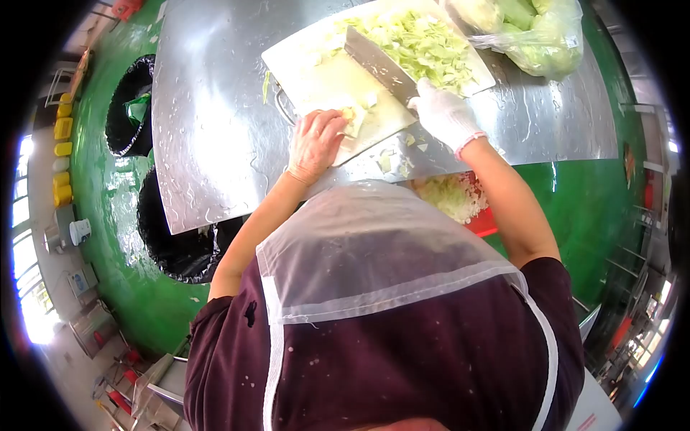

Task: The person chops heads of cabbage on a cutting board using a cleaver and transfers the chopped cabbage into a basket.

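My right hand (445,115), in a white knitted glove with a pink cuff, is closed around the handle of a cleaver. The broad cleaver blade (379,66) slants across the white cutting board (327,82), with shredded cabbage (428,47) heaped along its far right side. Bare and curled at the board's near left edge, my left hand (316,144) has its fingertips on a pale cabbage piece (353,121). A gap of bare board separates this piece from the blade. Small cabbage scraps (394,159) lie on the metal near the board's front edge.
The board rests on a wet metal table (208,122). A clear plastic bag of cabbages (543,39) sits at the back right. Below the front edge is a red basin (485,224) holding chopped cabbage. Two black-lined bins (129,108) stand on the green floor to the left.
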`<action>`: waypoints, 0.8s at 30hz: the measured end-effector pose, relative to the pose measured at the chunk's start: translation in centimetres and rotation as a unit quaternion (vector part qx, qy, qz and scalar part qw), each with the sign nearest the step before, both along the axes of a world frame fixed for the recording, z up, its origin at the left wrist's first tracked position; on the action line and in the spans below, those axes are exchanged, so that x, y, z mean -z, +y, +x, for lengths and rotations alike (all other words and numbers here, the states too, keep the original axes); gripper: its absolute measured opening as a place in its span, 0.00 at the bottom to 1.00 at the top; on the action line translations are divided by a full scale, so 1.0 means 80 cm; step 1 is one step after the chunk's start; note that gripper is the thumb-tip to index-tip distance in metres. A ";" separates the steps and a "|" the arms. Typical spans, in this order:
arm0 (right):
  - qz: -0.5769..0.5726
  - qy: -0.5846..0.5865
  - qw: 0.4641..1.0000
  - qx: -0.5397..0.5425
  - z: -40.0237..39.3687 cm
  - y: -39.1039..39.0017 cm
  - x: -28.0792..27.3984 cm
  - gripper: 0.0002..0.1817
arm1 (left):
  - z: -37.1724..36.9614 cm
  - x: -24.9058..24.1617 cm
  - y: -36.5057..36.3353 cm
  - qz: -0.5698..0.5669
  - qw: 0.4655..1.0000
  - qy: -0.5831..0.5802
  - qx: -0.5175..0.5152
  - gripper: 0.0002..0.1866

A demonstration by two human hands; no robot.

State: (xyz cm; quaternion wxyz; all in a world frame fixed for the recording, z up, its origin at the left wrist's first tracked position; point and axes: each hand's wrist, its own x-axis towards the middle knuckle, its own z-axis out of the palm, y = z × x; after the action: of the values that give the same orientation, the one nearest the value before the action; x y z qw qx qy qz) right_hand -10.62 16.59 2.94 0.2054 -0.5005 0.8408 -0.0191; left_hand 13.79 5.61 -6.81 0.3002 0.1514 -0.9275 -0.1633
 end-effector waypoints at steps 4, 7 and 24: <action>-0.028 -0.021 0.999 -0.010 -0.005 0.022 -0.011 0.16 | -0.003 -0.035 0.007 0.076 0.995 -0.035 -0.046 0.27; -0.090 -0.027 0.995 -0.012 0.006 0.036 -0.011 0.15 | -0.021 -0.016 0.011 0.138 0.988 -0.006 -0.063 0.30; -0.006 -0.140 0.990 0.004 0.045 0.019 -0.004 0.18 | -0.024 -0.018 -0.008 0.146 0.988 0.000 -0.059 0.27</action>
State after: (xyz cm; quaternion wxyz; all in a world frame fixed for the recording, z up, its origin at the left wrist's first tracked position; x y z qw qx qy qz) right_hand -7.01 18.10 3.23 0.3177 -0.4908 0.8057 -0.0950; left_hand 11.90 4.97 -5.34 0.2838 0.2478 -0.8834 -0.2786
